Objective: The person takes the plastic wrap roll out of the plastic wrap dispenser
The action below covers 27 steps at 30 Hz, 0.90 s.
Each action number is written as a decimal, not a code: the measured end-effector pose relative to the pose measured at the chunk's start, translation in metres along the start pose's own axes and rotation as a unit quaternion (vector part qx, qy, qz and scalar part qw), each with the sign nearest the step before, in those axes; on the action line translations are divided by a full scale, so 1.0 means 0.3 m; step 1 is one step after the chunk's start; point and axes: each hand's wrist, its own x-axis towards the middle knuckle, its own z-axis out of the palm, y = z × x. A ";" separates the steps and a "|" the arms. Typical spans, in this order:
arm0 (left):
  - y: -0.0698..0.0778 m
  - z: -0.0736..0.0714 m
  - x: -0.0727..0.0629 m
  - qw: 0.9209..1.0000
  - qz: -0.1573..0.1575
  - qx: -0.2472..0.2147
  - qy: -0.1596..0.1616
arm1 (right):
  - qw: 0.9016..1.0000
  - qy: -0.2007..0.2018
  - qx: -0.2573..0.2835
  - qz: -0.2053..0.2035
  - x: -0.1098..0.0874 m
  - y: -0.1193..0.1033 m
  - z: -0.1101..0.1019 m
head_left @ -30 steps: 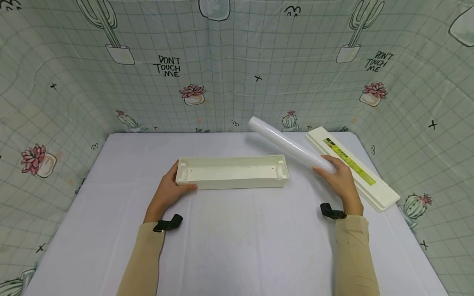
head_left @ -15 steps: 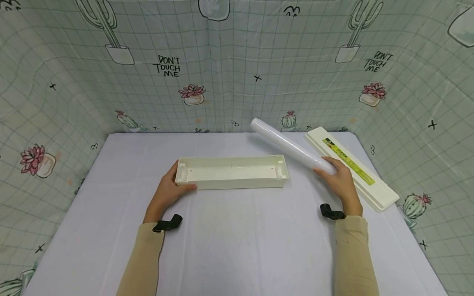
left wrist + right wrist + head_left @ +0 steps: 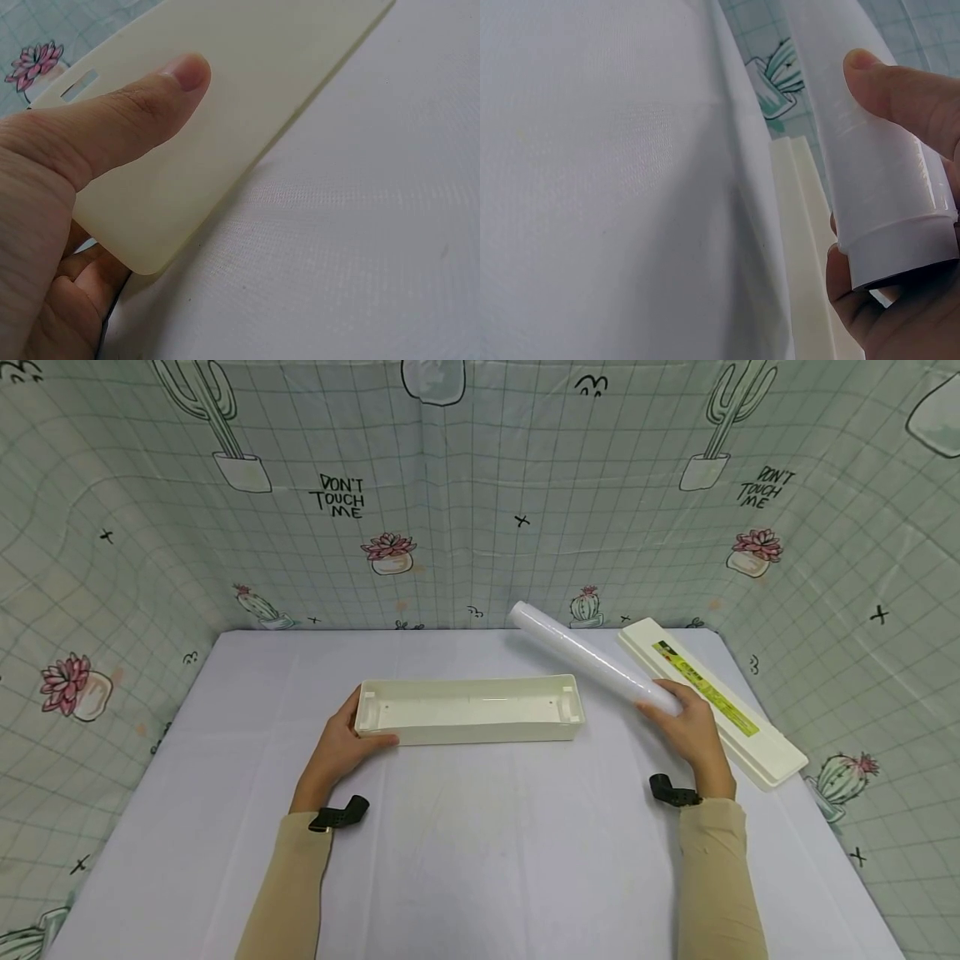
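Observation:
My left hand grips the left end of a long cream plastic box, whose open top faces up. In the left wrist view the thumb lies flat along the box's outer wall, with fingers behind its end. A roll of cling film is in my right hand, gripped near its lower end and slanting up to the left above the table. The right wrist view shows the thumb on one side of the roll and fingers curled round the other, with the core's end showing.
Just right of my right hand lies a long cream lid with a yellow-green label strip, set diagonally by the table's right edge. A white cloth covers the table. Patterned curtain surrounds the back and sides.
The far tip of the film roll has dipped slightly and shifted a little to the right. Both hands and the box hold almost the same positions.

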 end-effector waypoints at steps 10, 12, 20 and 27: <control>0.059 0.005 -0.021 1.000 -0.003 -0.004 -0.004 | 1.000 -0.007 0.000 0.000 0.001 0.003 -0.001; 0.086 0.006 -0.033 1.000 -0.003 -0.005 -0.006 | 1.000 -0.007 0.002 -0.002 0.001 0.005 -0.001; 0.018 0.007 -0.003 1.000 -0.002 0.000 -0.002 | 1.000 -0.005 -0.003 -0.003 0.005 0.015 0.002; -0.011 0.003 0.006 1.000 0.003 -0.015 -0.002 | 1.000 -0.005 -0.004 0.003 0.003 0.016 0.003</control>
